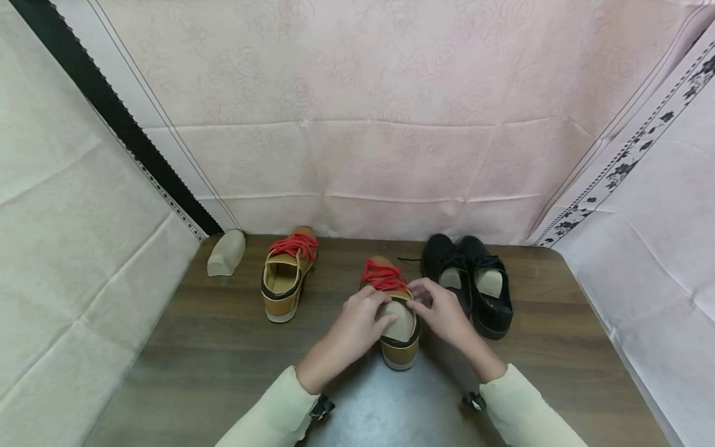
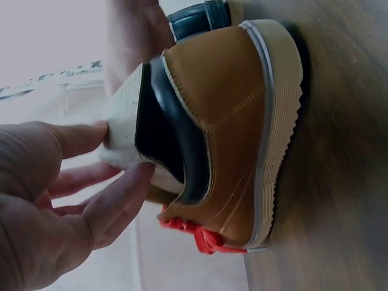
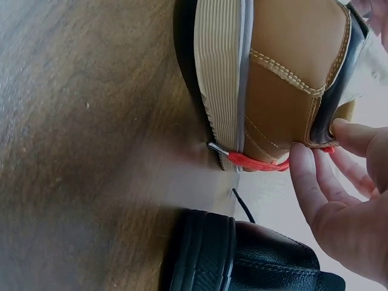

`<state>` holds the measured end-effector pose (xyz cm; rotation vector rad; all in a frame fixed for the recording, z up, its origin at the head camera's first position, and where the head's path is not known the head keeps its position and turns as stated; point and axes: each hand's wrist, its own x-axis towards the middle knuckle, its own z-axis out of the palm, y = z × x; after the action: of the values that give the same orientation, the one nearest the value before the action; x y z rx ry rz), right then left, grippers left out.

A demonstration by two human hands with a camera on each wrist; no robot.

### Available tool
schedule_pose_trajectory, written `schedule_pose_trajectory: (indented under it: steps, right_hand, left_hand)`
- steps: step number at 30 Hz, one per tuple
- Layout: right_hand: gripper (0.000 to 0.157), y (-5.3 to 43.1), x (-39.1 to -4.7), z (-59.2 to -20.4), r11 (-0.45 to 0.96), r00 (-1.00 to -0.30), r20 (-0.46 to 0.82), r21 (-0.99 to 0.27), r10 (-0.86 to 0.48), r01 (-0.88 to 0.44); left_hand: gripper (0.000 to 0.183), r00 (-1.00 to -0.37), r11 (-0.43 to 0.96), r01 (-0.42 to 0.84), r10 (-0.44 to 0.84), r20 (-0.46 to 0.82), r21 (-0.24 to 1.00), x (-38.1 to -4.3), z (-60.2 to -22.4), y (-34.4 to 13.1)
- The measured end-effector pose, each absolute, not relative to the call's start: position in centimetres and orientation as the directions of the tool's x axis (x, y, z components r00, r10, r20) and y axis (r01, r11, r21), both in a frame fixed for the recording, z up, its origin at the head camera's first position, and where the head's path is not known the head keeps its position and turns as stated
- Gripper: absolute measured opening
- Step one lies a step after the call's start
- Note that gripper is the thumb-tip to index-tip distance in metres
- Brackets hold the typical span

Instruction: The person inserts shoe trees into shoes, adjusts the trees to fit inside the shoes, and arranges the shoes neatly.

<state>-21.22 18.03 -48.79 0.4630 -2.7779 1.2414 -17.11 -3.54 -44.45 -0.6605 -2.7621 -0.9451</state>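
A tan shoe with red laces point(image 1: 400, 356) stands on the wooden surface between my hands, its heel toward me. In its opening sits a pale shoe insert point(image 1: 400, 324). My left hand point(image 1: 357, 318) is on the shoe's left side; in the left wrist view its thumb and index finger pinch the insert point(image 2: 124, 124) by the collar. From the other side my right hand point(image 1: 444, 311) pinches the shoe's upper edge by the laces, thumb at the collar and fingers outside, as the right wrist view shows. The insert's front end is hidden inside the shoe.
The matching tan shoe point(image 1: 282, 304) stands to the left. Beyond it, a similar pale insert point(image 1: 226, 253) lies near the back left corner. A pair of black shoes point(image 1: 491, 320) with pale inserts inside stands close on the right. Cloth-covered walls point(image 1: 357, 161) rise at the back and sides.
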Motion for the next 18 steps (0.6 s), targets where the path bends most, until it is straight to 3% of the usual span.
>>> schedule_pose_trajectory:
  steps: [18]
  right_hand:
    - [0.027,18.1,-21.2,-48.7,0.628,-0.957,0.153,-0.727,-0.245,-0.277]
  left_hand:
    - [0.021,-0.892,0.734,0.443,0.301,0.339,0.515,-17.9,-46.0,-2.6]
